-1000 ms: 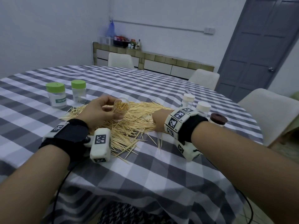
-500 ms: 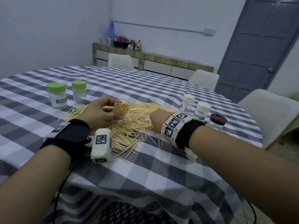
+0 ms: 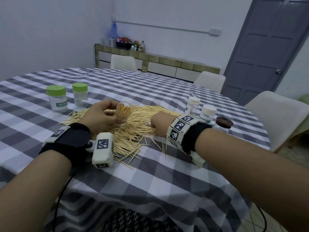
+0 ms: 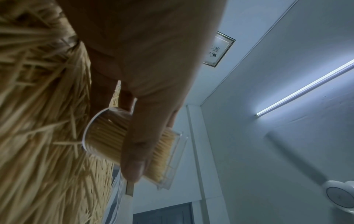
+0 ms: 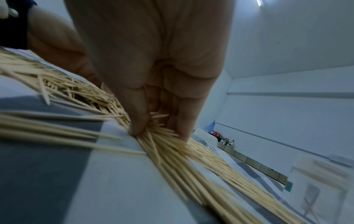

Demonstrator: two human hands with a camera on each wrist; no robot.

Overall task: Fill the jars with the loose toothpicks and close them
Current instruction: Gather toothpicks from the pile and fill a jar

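A wide pile of loose toothpicks (image 3: 133, 124) lies on the checked tablecloth (image 3: 150, 173). My left hand (image 3: 107, 116) grips a small clear open jar (image 3: 123, 113) packed with toothpicks, tilted just above the pile; the left wrist view shows the jar (image 4: 107, 134) between thumb and fingers. My right hand (image 3: 158, 124) rests on the pile's right side. In the right wrist view its thumb and fingertips (image 5: 138, 121) pinch a bunch of toothpicks (image 5: 168, 144) against the cloth.
Two green-lidded jars (image 3: 56, 99) (image 3: 80, 94) stand at the far left. Two white-lidded jars (image 3: 193, 106) (image 3: 208, 114) and a brown-lidded jar (image 3: 223, 125) stand to the right, behind my right wrist. White chairs (image 3: 274, 118) ring the table.
My right hand slid a little left into the pile and closed on toothpicks. The left hand with the jar has barely moved.
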